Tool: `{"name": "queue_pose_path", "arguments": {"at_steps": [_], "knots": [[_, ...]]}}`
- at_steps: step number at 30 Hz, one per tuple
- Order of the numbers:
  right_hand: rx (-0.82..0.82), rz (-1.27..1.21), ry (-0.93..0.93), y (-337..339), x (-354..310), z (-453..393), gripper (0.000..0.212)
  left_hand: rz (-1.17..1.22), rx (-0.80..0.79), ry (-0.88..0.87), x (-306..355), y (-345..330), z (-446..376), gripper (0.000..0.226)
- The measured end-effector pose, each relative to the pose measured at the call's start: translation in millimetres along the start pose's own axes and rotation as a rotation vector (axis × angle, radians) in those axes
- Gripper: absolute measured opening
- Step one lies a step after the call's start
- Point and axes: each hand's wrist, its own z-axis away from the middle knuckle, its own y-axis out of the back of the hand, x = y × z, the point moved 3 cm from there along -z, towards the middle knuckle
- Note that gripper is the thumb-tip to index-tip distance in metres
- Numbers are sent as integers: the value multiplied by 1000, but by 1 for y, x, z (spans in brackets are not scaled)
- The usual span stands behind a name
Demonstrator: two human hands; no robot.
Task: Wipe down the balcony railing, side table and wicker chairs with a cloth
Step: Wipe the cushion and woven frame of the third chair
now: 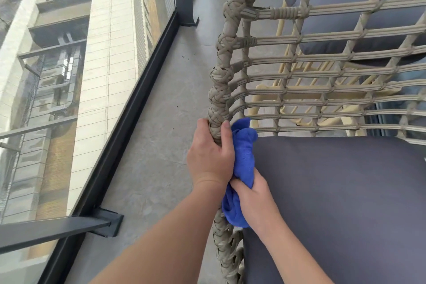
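Left hand (208,157): wrapped round the woven corner post of the wicker chair (221,90), thumb laid on the inner side of the post, fingers hidden behind it. The post is grasped just above the level of the seat cushion.

Right hand (251,193): clenched round a blue cloth (244,159), low against the same post, directly beneath the left hand and touching its wrist. The fingers are buried in the fabric.

Blue cloth: bunched, held upright between the post and the edge of the seat cushion. One end is seen rising above the right hand beside the left thumb; the other end hangs below the right hand against the lower weave.

Wicker chair: grey-beige frame, open lattice of horizontal bands and upright strands forming the side seen ahead. A dark grey seat cushion (341,203) is fitted inside, filling the lower right of the view.

Second chair (290,90): paler yellow frame, seen through the lattice, with a grey cushion (345,14) on it.

Balcony railing (129,108): dark metal base rail and posts with glass panels, running along the left. A neighbouring building is seen through the glass.

Floor (166,122): grey tile, between railing and chair, with a few dark specks.
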Motion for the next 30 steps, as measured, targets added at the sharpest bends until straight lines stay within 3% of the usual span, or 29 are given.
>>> {"name": "queue_pose_path", "arguments": {"at_steps": [4,11,14,17,22,30], "knots": [[30,-52,-36,7,6,22,23,-1,15,-26,0,0,0,45],[277,63,-12,23,28,-24,24,-1,5,-19,4,3,4,32],[204,236,-83,10,53,-63,15,5,9,-24,3,2,3,33],[237,336,-94,3,72,-81,22,8,8,-33,2,1,3,33],[197,318,-75,8,76,-73,26,-26,4,-22,3,2,2,34],[107,71,-34,6,57,-15,9,-24,12,-29,2,2,3,34]]}}
